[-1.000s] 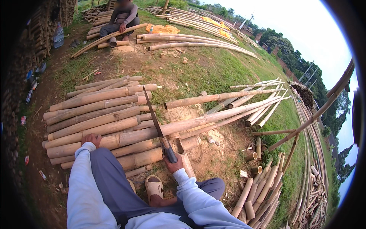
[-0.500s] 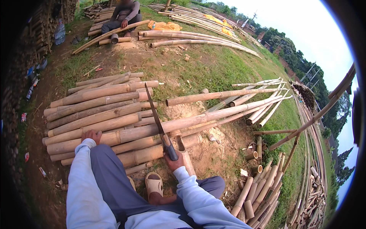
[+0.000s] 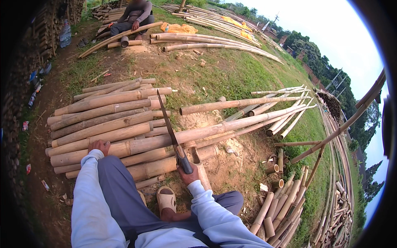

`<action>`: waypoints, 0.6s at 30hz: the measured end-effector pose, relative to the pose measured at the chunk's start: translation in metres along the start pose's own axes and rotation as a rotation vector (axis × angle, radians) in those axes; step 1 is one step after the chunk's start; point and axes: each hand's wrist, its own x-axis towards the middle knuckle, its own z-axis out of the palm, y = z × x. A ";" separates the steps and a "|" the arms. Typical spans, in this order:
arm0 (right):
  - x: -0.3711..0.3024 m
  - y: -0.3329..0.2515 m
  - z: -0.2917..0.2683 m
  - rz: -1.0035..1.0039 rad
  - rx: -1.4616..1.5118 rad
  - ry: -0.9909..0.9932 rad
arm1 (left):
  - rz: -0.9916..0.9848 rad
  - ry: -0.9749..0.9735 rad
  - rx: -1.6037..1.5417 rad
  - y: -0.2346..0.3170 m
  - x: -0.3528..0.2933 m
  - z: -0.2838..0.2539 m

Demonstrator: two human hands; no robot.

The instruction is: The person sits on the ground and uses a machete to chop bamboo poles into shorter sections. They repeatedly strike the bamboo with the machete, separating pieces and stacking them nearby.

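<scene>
A long bamboo pole [image 3: 198, 133] lies across a pile of cut bamboo lengths [image 3: 105, 110] and runs off to the far right. My left hand [image 3: 99, 146] grips this pole near its left end, fingers curled over the top. In my right hand [image 3: 189, 174] is the dark handle of a handsaw [image 3: 167, 124], held closed to the right of my knee. The saw's long blade crosses the pole and points away from me, touching its near side or top. Whether its teeth sit in a cut cannot be made out.
An upright bamboo stump [image 3: 194, 156] stands beside the saw handle. Short bamboo pieces [image 3: 281, 206] are heaped at the lower right, by a slanting bamboo post [image 3: 339, 128]. Farther off, another person [image 3: 135, 18] sits among poles. Pale sawdust [image 3: 231, 144] covers the ground beneath the pole.
My hands, the saw and the pole look almost unmoved. The seated person's arm has shifted, and a small orange spot now shows at that person's hand.
</scene>
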 end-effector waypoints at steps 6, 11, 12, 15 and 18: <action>-0.001 -0.001 0.000 -0.015 0.015 0.014 | -0.043 -0.089 0.014 0.006 -0.003 -0.010; -0.001 0.000 -0.001 -0.014 -0.003 -0.009 | -0.011 -0.030 0.024 0.000 -0.002 -0.001; 0.000 -0.001 -0.001 -0.007 -0.006 -0.016 | 0.004 0.003 0.026 -0.001 -0.001 0.002; 0.000 -0.001 -0.001 -0.010 -0.011 -0.009 | 0.015 0.033 0.028 -0.006 0.001 0.009; 0.000 -0.001 0.000 -0.013 0.000 0.004 | 0.016 0.061 0.031 -0.006 0.001 0.009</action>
